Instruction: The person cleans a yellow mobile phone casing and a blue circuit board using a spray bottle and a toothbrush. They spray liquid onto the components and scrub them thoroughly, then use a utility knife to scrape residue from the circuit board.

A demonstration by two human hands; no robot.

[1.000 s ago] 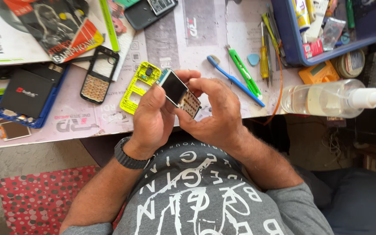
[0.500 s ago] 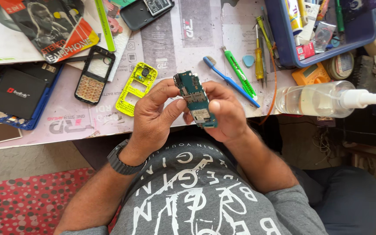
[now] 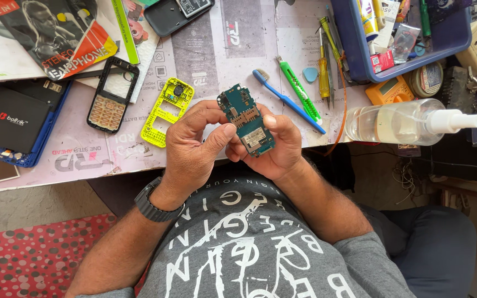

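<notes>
Both hands hold a small teal circuit board (image 3: 247, 122) just above the desk (image 3: 211, 49) edge, near the middle of the view. The left hand (image 3: 194, 146) has its fingers closed on the board's left edge, thumb pressing near the centre; the right hand (image 3: 277, 146) cradles it from beneath, thumb on the right edge. How firmly the right fingers clamp underneath I cannot tell, since the board hides them.

Held over the lap rather than over the desk, the bare board could slip and fall, and thumb pressure on its metal shields might bend or smudge contacts.

At 10 o'clock from the board lies a yellow phone frame (image 3: 167, 110), and beyond it a black keypad housing (image 3: 111, 94). At 2 o'clock sit a blue toothbrush (image 3: 285, 99) and a green cutter (image 3: 299, 91). A clear spray bottle (image 3: 404, 121) lies at 3 o'clock. A black-and-orange earphone packet (image 3: 56, 36) occupies 10 o'clock far off; a black rectangular battery (image 3: 12, 118) with a red label lies at 9 o'clock; a blue tray (image 3: 354, 60) of sachets stands at 1 o'clock.
</notes>
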